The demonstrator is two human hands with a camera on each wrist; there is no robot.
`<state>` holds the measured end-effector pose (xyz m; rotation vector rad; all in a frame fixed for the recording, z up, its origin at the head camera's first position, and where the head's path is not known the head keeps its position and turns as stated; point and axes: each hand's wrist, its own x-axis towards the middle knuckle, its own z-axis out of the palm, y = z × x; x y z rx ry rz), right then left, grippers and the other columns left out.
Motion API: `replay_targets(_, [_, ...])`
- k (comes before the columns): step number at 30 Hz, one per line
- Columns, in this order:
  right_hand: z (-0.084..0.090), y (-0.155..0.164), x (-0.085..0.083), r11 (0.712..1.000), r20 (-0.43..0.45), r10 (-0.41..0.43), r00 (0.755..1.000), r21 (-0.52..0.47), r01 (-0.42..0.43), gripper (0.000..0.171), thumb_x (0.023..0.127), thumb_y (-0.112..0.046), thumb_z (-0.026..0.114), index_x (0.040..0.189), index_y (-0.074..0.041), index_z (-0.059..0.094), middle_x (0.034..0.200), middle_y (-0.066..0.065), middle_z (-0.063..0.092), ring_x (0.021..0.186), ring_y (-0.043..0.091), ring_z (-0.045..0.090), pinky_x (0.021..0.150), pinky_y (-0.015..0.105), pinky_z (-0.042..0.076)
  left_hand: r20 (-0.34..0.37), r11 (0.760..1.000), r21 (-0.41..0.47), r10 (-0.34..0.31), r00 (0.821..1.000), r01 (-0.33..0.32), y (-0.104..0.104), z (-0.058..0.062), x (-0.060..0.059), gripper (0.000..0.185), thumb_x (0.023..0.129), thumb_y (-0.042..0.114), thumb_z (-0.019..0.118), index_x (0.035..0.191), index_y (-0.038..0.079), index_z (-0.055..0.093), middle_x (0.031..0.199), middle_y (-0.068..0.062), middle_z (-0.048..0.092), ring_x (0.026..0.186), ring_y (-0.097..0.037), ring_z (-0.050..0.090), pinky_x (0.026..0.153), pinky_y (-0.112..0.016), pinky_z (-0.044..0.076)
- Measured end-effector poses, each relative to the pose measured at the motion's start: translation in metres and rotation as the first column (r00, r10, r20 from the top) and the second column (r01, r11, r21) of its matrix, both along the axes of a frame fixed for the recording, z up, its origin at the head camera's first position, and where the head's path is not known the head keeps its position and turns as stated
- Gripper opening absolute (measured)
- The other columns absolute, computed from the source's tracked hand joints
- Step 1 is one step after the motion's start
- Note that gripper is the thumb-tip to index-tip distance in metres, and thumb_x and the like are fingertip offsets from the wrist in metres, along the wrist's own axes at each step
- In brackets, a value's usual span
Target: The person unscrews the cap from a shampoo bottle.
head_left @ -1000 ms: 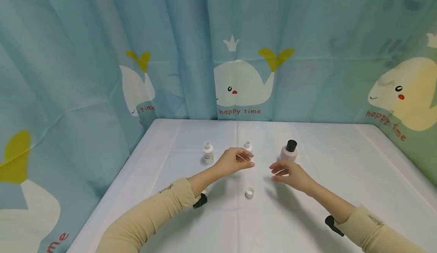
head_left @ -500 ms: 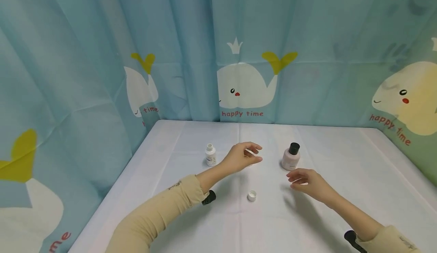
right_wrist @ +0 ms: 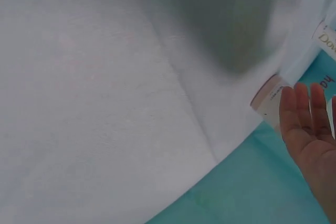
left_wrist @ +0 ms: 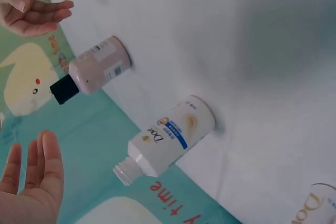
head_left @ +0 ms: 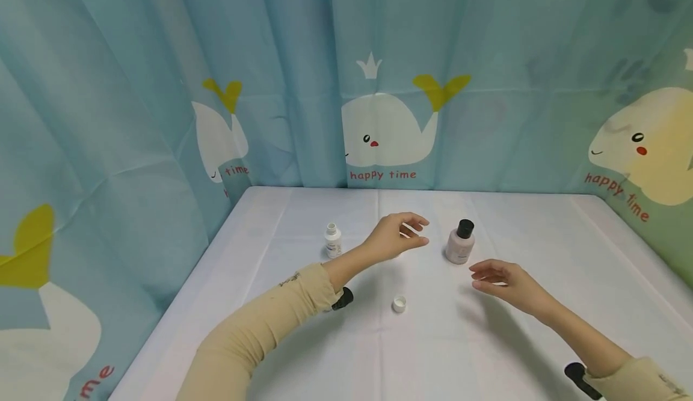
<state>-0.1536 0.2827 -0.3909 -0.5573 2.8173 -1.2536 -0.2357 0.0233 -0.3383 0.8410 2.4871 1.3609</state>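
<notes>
My left hand (head_left: pixel 397 235) hovers over the table, holding nothing, its fingers loosely bent toward the pink bottle (head_left: pixel 460 247) with a black cap. My right hand (head_left: pixel 506 284) is also without a hold, in front and to the right of that bottle. An uncapped white Dove bottle (left_wrist: pixel 168 137) stands upright near my left hand in the left wrist view; that hand hides it in the head view. Farther left stands another uncapped white bottle (head_left: pixel 332 241). A small white cap (head_left: pixel 399 303) lies nearer to me on the cloth.
A white cloth (head_left: pixel 303 214) covers the table. Behind and along the sides hangs a blue curtain (head_left: pixel 292 88) printed with whales. A black wrist camera (head_left: pixel 343 298) shows under the left sleeve, another (head_left: pixel 582 380) by the right cuff.
Both hands have moved to the right. The right hand has drawn away from the pink bottle, which shows whole now. The left hand has come to cover the middle white bottle.
</notes>
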Motion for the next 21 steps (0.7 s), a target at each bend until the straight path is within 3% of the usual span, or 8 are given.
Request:
replay_targets(9, [-0.009,0.014,-0.004,1.000,-0.070,-0.003,0.998,-0.016,0.002,0.039,0.083,-0.008,0.071,0.116,0.007,0.057,0.105,0.020,0.065,0.090,-0.004,0.061,0.075,0.016,0.053,-0.031,0.999,-0.029,-0.042,0.999,0.041,0.012,0.004,-0.010,0.033,0.087,0.017,0.068,0.120,0.010,0.063,0.116,-0.007,0.065,0.101,-0.018,0.064,0.084,-0.014,0.051])
replay_targets(14, [-0.008,0.018,-0.012,0.999,-0.115,-0.030,0.993,-0.020,0.028,0.043,0.079,-0.005,0.073,0.116,0.009,0.056,0.104,0.014,0.066,0.090,-0.011,0.057,0.077,0.018,0.054,-0.052,0.997,-0.058,-0.044,0.998,0.041,0.020,0.008,-0.014,0.037,0.087,0.019,0.068,0.123,0.011,0.061,0.119,-0.007,0.064,0.105,-0.019,0.063,0.084,-0.013,0.050])
replay_targets(18, [-0.005,0.019,-0.019,0.995,-0.084,-0.100,0.991,-0.022,0.098,0.047,0.082,-0.008,0.072,0.121,0.010,0.053,0.111,0.026,0.062,0.091,-0.012,0.055,0.076,0.015,0.052,-0.058,0.996,-0.080,-0.055,0.997,0.050,0.029,0.009,-0.018,0.041,0.088,0.019,0.068,0.127,0.011,0.058,0.123,-0.008,0.062,0.109,-0.020,0.062,0.085,-0.013,0.050])
replay_targets(21, [-0.003,0.019,-0.024,0.988,-0.032,-0.152,0.988,-0.013,0.152,0.051,0.084,-0.011,0.070,0.126,0.009,0.049,0.116,0.029,0.059,0.096,0.004,0.062,0.076,0.011,0.049,-0.069,0.994,-0.096,-0.060,0.996,0.053,0.037,0.009,-0.021,0.043,0.088,0.019,0.067,0.129,0.012,0.057,0.125,-0.007,0.061,0.110,-0.020,0.061,0.085,-0.013,0.050])
